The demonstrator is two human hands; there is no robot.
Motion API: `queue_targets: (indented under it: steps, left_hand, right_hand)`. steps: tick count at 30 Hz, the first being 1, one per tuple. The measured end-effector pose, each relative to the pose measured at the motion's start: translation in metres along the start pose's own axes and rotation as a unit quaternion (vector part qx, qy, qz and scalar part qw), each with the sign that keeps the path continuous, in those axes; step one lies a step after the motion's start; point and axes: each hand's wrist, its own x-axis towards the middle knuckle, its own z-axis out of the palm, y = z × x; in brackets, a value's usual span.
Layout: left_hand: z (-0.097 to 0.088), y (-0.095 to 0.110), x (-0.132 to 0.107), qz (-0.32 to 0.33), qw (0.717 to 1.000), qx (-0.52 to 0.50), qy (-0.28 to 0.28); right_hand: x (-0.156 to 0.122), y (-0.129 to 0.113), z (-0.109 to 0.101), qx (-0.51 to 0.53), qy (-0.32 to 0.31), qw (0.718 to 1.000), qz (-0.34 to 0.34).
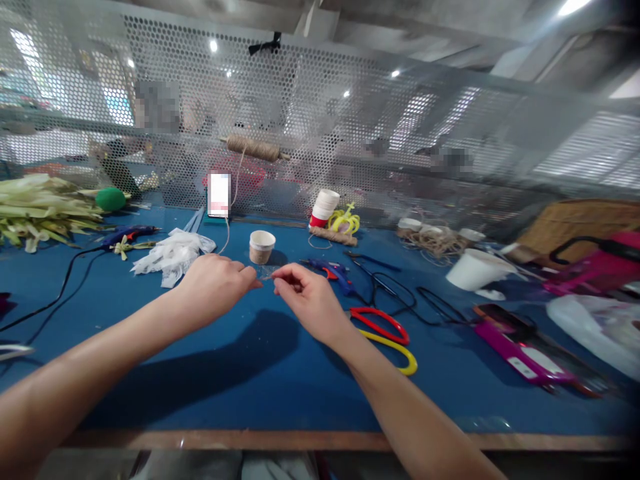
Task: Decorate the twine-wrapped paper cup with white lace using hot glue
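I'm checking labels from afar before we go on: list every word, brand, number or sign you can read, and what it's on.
No readable text in view.
Phone screen: pixelated, unreadable.
Stacked cups: red at the bottom, no legible lettering.
Magenta power strip: any markings are too blurred to read.

Over the blue tabletop point(310, 407) I see the left hand point(216, 283) and right hand point(309, 299) nearly meeting near 1 brown-banded cup point(261, 249), scissors point(395, 321) beside the right forearm point(387, 393).

A lamp point(575, 7) glares overhead; a broad, soft shadow spreads across the table point(300, 413) below my left grip point(215, 283). The right edge smears, stretched, its corners sinking into black.
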Motion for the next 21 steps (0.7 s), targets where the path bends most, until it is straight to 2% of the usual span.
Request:
queue_targets:
  steps: [5, 15, 21]
  left_hand:
    - [-0.004, 0.0004, -0.0003, -0.002, 1.0, -0.001, -0.002]
    - [-0.002, -0.0006, -0.0014, -0.011, 1.0, -0.019, 0.001]
    - [-0.0041, 0.0007, -0.0016, -0.004, 1.0, -0.017, -0.021]
  right_hand:
    - [-0.0018, -0.0042, -0.0007, -0.017, -0.004, 1.0, -0.025]
    - [-0.002, 0.0023, 0.001, -0.092, 0.012, 0.992, -0.081]
    - [-0.0022, 0.0011, 0.0003, -0.114, 0.015, 0.989, -0.095]
